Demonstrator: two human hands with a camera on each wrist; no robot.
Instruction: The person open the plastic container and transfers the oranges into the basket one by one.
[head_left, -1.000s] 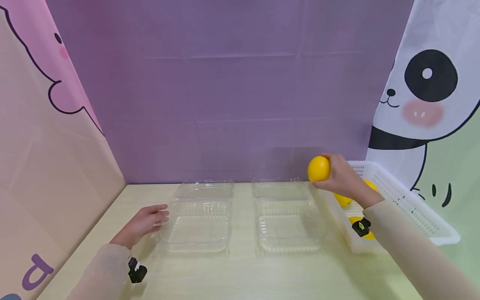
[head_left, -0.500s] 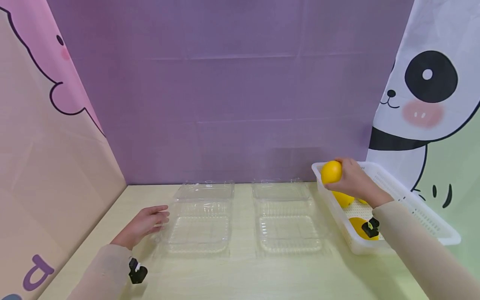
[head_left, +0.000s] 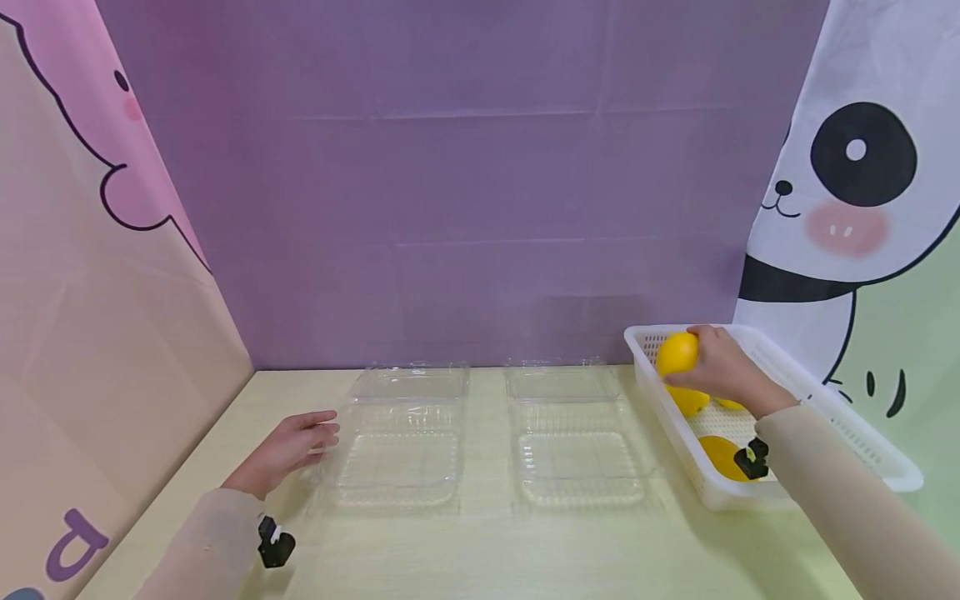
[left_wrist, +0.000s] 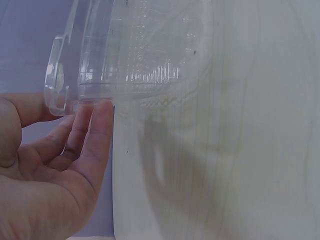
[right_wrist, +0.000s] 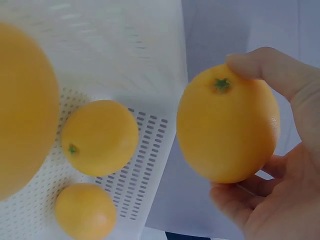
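My right hand (head_left: 726,368) grips an orange (right_wrist: 227,127) between thumb and fingers, over the far left corner of a white plastic basket (head_left: 738,497). Other oranges lie in this basket, one (right_wrist: 100,137) with its green stem mark showing. On the left, my left hand (head_left: 288,446) is beside a clear plastic clamshell box (head_left: 397,458), fingers fairly straight. In the left wrist view its fingertips reach the box's edge; firm contact cannot be told. A second clear clamshell box (head_left: 579,454) lies to the right, its lid laid back like the first one's.
The pale wooden table (head_left: 480,550) bears both boxes and the basket. A purple cloth backdrop (head_left: 480,183) rises behind it. Printed cloths stand at both sides, with a panda (head_left: 862,167) on the right one.
My right hand has moved right and slightly down with the orange, from beyond the basket's left rim to over its far left corner. The left hand has stayed put.
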